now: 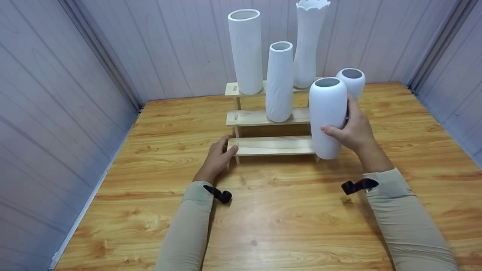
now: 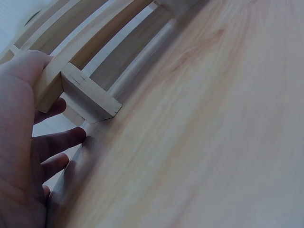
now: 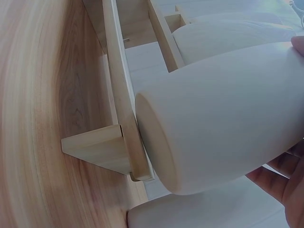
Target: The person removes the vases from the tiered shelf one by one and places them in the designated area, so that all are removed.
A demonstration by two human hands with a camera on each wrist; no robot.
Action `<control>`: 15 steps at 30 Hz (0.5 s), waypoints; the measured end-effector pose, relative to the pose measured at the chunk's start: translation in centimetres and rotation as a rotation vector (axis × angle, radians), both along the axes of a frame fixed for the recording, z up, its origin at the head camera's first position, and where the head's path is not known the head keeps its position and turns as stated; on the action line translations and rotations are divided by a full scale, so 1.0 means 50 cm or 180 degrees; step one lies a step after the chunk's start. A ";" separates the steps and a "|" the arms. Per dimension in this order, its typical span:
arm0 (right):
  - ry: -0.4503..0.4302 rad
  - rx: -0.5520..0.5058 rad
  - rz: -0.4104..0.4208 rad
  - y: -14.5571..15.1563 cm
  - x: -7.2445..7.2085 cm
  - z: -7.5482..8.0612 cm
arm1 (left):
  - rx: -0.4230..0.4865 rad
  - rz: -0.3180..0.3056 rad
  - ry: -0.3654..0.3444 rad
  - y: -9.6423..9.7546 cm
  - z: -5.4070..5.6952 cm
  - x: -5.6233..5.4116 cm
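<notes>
A smooth white vase (image 1: 328, 116) is gripped by my right hand (image 1: 354, 126), thumb on the near side and fingers around its right side. It stands nearly upright at the right end of the lowest step of a wooden tiered stand (image 1: 271, 146). In the right wrist view the base of the vase (image 3: 218, 118) is close against the step's end; I cannot tell whether it rests there. My left hand (image 1: 218, 156) holds the left end of that step. In the left wrist view its thumb (image 2: 35, 64) lies on top, with a finger beneath.
A tall ribbed vase (image 1: 246, 52) and a scalloped-rim vase (image 1: 309, 45) stand on the top step. A slim textured vase (image 1: 279, 82) is on the middle step. Behind the held vase, a rounded white vase (image 1: 356, 81) stands at the right. Panelled walls (image 1: 180, 45) surround the wooden table (image 1: 263, 226).
</notes>
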State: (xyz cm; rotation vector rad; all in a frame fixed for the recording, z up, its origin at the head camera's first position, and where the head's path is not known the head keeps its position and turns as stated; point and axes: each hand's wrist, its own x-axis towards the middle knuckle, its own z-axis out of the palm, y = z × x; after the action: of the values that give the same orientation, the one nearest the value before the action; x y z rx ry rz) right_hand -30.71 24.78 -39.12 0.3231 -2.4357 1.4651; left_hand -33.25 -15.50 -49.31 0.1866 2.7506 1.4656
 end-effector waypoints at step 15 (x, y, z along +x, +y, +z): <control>-0.0014 0.0011 -0.0018 0.001 -0.001 0.002 | 0.0053 -0.0126 0.0145 -0.003 -0.003 -0.004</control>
State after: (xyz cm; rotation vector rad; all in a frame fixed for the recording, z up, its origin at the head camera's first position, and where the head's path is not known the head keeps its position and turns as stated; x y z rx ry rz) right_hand -30.76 24.81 -39.03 0.3141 -2.4409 1.4609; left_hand -33.45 -15.67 -49.47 0.2763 2.7537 1.4935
